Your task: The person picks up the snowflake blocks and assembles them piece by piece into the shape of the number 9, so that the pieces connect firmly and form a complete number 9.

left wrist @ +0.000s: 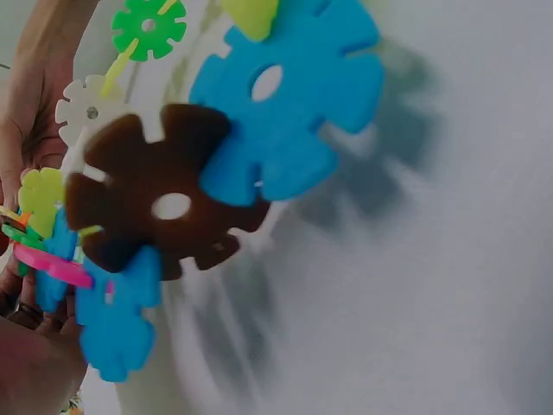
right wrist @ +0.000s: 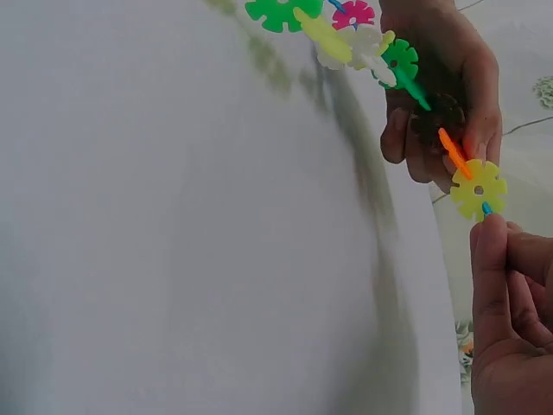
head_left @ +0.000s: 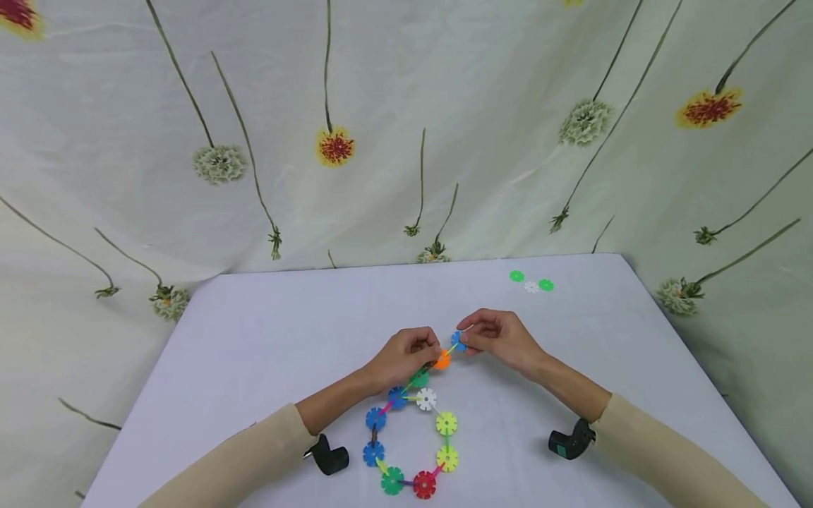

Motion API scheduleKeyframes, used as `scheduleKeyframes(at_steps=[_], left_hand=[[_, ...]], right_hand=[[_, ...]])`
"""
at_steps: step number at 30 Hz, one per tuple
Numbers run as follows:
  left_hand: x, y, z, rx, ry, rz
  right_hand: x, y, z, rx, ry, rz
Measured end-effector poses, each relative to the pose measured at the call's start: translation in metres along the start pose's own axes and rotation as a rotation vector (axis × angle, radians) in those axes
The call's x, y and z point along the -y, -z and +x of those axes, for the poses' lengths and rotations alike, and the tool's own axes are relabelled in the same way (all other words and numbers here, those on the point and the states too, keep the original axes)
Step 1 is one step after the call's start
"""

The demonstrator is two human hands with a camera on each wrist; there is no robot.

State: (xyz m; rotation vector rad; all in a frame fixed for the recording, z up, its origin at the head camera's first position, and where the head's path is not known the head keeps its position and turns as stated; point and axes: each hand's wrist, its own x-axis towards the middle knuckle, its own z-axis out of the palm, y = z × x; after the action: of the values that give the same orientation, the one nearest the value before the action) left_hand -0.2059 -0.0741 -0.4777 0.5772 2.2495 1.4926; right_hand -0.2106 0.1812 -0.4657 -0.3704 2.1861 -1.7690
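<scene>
My left hand grips the tail of a chain of notched plastic snowflake discs. In the right wrist view its fingers curl at a brown disc, beside an edge-on orange disc. A blue disc at the chain's end is pinched by my right hand, joined to a yellow disc. Below the hands, the linked discs form a ring, with a white disc, a red disc and a green disc among them. Close to the left wrist camera hangs a brown disc.
Two loose green discs and a loose white disc lie at the back right of the white-covered table. A flowered cloth hangs behind the table. Black devices sit at both wrists.
</scene>
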Motion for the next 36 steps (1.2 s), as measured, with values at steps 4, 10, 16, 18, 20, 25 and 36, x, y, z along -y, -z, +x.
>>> scheduleKeyframes(at_steps=[4,10,16,18,20,25,36], left_hand=[[0.0,-0.001,0.008,0.02,-0.003,-0.027],[-0.001,-0.003,0.018,0.031,-0.011,-0.059],[-0.001,0.001,0.018,0.02,0.011,-0.094],[-0.001,0.002,0.017,0.008,0.016,-0.094],[0.0,0.003,0.017,0.001,0.023,-0.089],[0.003,0.006,0.016,-0.02,0.039,-0.11],[-0.001,0.008,0.016,-0.038,0.072,-0.161]], right_hand=[[-0.007,-0.001,0.001,-0.025,-0.014,0.067],[-0.01,-0.006,0.003,0.008,0.011,0.112],[-0.01,0.004,0.004,0.05,0.041,0.01],[-0.013,0.014,0.006,0.035,0.045,-0.071],[-0.017,0.026,0.01,-0.004,0.039,-0.153],[-0.028,0.064,0.024,-0.179,0.005,-0.398],[-0.038,0.121,0.051,-0.432,-0.15,-0.74]])
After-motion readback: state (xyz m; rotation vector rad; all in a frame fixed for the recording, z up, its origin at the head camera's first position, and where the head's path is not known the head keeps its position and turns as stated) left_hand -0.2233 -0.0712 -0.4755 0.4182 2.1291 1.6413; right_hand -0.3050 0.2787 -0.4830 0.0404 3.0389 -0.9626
